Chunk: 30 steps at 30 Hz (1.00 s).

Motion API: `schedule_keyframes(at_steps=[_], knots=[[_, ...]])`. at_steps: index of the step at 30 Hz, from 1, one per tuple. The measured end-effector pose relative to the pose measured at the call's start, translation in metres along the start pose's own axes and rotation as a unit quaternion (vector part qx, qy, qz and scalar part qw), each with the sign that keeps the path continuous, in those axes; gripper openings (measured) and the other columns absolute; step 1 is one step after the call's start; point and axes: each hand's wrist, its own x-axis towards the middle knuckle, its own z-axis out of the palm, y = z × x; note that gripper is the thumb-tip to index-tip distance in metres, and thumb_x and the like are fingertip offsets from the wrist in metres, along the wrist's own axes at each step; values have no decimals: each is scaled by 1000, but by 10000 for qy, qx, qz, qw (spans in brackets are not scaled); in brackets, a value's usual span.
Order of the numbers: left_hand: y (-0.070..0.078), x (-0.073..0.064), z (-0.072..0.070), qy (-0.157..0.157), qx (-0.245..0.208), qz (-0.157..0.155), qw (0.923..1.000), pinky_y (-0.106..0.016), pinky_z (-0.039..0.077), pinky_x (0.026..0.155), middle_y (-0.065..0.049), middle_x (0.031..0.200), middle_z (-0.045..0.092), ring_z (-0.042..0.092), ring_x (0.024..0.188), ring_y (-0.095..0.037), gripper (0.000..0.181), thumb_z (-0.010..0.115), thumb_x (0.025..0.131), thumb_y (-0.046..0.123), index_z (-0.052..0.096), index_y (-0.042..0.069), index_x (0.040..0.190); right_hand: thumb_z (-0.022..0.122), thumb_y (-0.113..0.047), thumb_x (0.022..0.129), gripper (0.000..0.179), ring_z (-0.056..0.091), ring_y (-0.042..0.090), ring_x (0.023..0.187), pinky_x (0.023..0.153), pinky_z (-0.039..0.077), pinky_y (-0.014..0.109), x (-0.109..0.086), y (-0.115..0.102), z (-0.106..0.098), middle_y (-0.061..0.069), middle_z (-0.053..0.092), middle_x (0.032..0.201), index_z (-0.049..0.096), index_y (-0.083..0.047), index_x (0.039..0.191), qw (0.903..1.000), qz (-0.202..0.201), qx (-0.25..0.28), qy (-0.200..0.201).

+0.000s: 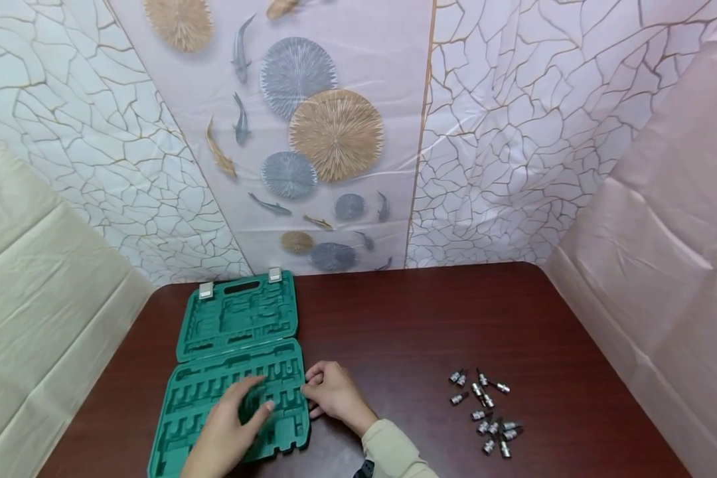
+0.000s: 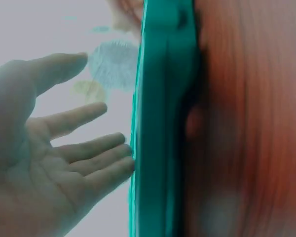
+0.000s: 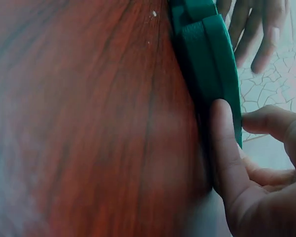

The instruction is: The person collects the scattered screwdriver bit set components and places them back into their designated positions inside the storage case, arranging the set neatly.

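one green case (image 1: 239, 350) is lying open on the left of the table (image 1: 394, 318); my right hand (image 1: 332, 392) is pinching its edge, my left hand (image 1: 224, 425) is hovering above, fingers parted. if i'm tugging from one side only, i'm risking swinging it askew.

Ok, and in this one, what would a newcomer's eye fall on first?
Probably the open green tool case on the left side of the red-brown table, with the left hand over its near half and the right hand pinching its right edge. Next, the scattered metal socket bits at the table's right. Behind, a large gold disc printed on the backdrop stands out.
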Motion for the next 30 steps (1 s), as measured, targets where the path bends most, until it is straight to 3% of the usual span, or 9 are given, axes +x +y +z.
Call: schedule_keyframes(at_steps=[6,10,13,16,20,24,27,30], knots=[[-21,1,-26,792,366,-467,9951,-76,37,106,-40,157,30,32,141,-63,52,68,105,29,57,-2,145,73,2,88,12,66,18,57,51,61,34,-3,-2,-1,6,65,84,65,-3,95,9990,244,-335,140],[-39,1,-42,960,530,-1046,9885,-81,29,106,-47,157,19,19,140,-70,62,66,105,35,48,-7,148,73,2,87,13,64,16,57,51,61,33,-7,0,-4,5,64,83,64,-3,95,9990,232,-369,90],[-52,2,-49,777,678,-1534,9828,-81,30,104,-50,153,17,17,138,-72,79,64,104,47,38,-9,152,72,3,88,14,63,15,56,51,61,34,-12,1,-7,5,62,83,63,-2,97,9992,149,-367,47],[-64,2,-53,515,841,-1911,9766,-80,34,102,-51,148,22,25,134,-71,96,63,101,58,29,-13,155,70,4,88,15,62,15,58,52,61,35,-19,1,-10,7,59,85,62,-2,99,9992,103,-394,-20],[-77,0,-56,14,941,-2007,9751,-76,41,100,-53,145,31,39,129,-69,106,56,103,63,19,-22,154,69,4,89,15,63,17,60,52,61,36,-27,1,-14,9,58,88,61,-1,100,9989,76,-460,-53],[-81,1,-55,-374,883,-1867,9777,-74,42,102,-52,144,34,42,129,-68,94,47,110,53,20,-27,151,69,3,90,14,64,19,59,51,61,35,-32,3,-19,9,60,85,61,-1,100,9987,17,-507,-35],[-80,1,-53,-391,873,-1796,9791,-73,42,102,-51,142,37,42,130,-66,68,43,113,29,24,-24,151,68,3,91,14,64,19,58,51,60,35,-35,5,-22,8,61,82,60,-1,101,9986,-16,-515,-71],[-81,0,-50,-361,922,-1783,9790,-71,45,100,-46,144,42,46,129,-64,54,39,108,7,27,-19,154,68,3,91,14,64,19,58,51,60,35,-38,7,-24,7,62,81,60,-1,101,9985,-47,-537,-77]])
